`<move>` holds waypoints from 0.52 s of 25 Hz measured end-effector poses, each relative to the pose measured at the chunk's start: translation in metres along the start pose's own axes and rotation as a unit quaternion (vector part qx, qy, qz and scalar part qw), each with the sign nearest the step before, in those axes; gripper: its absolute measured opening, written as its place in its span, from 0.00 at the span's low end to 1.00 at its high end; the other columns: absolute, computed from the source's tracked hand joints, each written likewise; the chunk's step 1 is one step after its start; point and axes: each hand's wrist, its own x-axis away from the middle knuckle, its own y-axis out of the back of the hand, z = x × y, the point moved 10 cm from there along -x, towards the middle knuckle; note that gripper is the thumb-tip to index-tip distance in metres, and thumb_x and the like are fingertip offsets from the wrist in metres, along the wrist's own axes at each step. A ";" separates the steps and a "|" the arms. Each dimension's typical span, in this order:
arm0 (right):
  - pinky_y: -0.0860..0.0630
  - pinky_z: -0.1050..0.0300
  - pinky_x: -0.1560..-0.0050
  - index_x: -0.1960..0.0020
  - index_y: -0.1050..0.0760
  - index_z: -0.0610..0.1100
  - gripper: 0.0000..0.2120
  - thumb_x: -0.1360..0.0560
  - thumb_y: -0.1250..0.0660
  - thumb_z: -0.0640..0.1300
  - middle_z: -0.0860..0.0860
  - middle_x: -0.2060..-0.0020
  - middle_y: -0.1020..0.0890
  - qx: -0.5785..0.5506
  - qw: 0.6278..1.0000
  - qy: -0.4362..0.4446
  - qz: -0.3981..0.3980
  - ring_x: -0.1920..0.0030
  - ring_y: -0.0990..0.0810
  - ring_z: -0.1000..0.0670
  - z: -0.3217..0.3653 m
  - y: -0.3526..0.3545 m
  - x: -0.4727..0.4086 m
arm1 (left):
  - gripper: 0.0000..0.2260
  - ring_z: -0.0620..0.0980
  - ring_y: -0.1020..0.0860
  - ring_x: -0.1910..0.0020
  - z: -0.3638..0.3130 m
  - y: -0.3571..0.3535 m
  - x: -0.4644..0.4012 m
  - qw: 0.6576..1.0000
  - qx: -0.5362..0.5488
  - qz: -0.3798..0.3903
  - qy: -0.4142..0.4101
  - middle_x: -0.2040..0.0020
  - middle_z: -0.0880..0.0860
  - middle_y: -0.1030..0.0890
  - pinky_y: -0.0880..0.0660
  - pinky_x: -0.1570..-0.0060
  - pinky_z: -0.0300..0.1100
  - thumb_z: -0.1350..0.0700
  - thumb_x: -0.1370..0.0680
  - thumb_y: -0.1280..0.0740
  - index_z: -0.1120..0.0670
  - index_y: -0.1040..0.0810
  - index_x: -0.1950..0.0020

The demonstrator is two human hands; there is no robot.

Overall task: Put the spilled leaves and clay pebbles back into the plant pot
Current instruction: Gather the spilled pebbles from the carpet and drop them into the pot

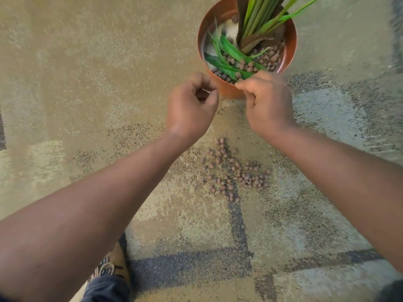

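Note:
An orange plant pot (291,40) stands on the carpet at the top, holding a green plant (261,16), loose green leaves (231,52) and brown clay pebbles (270,57). More clay pebbles (233,171) lie spilled on the carpet below my hands. My right hand (267,103) is at the pot's near rim, fingers curled over the end of a green leaf. My left hand (192,107) hovers just left of the pot with fingers curled; what it holds, if anything, is hidden.
The patterned beige and grey carpet (87,83) spreads all around. My shoe (113,267) and trouser leg (104,288) show at the bottom left.

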 end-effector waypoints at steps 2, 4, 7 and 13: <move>0.26 0.44 0.33 0.34 0.21 0.42 0.17 0.21 0.35 0.34 0.43 0.37 0.19 -0.009 0.999 -0.019 0.024 0.34 0.24 0.40 -0.006 0.002 0.011 | 0.02 0.47 0.17 0.60 -0.032 -0.009 -0.013 0.998 -0.006 -0.006 -0.062 0.59 0.49 0.16 0.18 0.60 0.46 0.62 0.23 0.29 0.55 0.20 0.54; 0.36 0.46 0.24 0.27 0.27 0.43 0.23 0.21 0.34 0.34 0.45 0.27 0.28 0.001 0.998 -0.056 0.030 0.25 0.33 0.42 -0.018 0.008 0.033 | 0.06 0.42 0.18 0.57 -0.043 -0.018 -0.024 0.997 -0.042 0.006 -0.069 0.56 0.46 0.17 0.19 0.58 0.42 0.58 0.23 0.26 0.53 0.22 0.52; 0.36 0.45 0.23 0.28 0.28 0.45 0.23 0.22 0.33 0.35 0.45 0.27 0.30 0.031 0.990 -0.126 0.049 0.26 0.34 0.42 -0.047 0.007 0.080 | 0.11 0.39 0.23 0.60 -0.037 -0.021 -0.017 0.993 -0.098 0.021 -0.062 0.50 0.42 0.22 0.25 0.62 0.33 0.54 0.24 0.24 0.51 0.25 0.47; 0.28 0.49 0.28 0.33 0.25 0.46 0.18 0.21 0.33 0.35 0.45 0.31 0.29 -0.026 0.911 -0.317 0.264 0.34 0.23 0.44 -0.119 -0.055 0.186 | 0.11 0.46 0.22 0.45 0.074 -0.050 0.083 0.954 -0.234 0.170 0.080 0.38 0.48 0.24 0.21 0.36 0.47 0.57 0.19 0.32 0.50 0.23 0.38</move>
